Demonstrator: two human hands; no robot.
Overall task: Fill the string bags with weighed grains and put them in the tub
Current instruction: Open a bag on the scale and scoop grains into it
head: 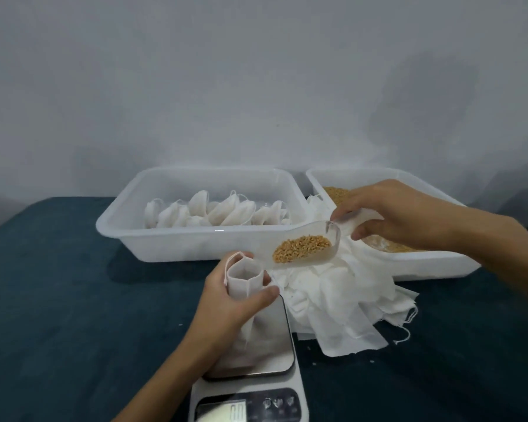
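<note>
Scale: nearest of all, directly under the left hand; its display is too blurred to read, so an overfill could pass unnoticed.
Left hand: fingers and thumb curled round the neck of the open bag, clamped on it. If the grip bears down on the platform, the weight shown would likely be false.
Open bag: held upright inside the left hand, its foot resting on the scale and its mouth spread wide just below the scoop's lip. The cloth looks limp; should the fingers slacken, the mouth may fold shut and the grains would spill over the hand.
Scoop: just above and right of the left hand, tilted towards the bag. A fast tip could throw grains past the narrow mouth onto the dark cloth.
Grains in the scoop: a small heap in the bowl, not yet pouring.
Right hand: pinching the scoop's handle, fingers closed on it; a twist of the wrist is all that governs the flow.
Empty bags: a loose pile just right of the left hand, under the scoop; stray grains would be lost among them.
Grain tub: beneath and beyond the right hand.
Tub of filled bags: beyond the left hand, well apart from it, several tied bags inside.
</note>
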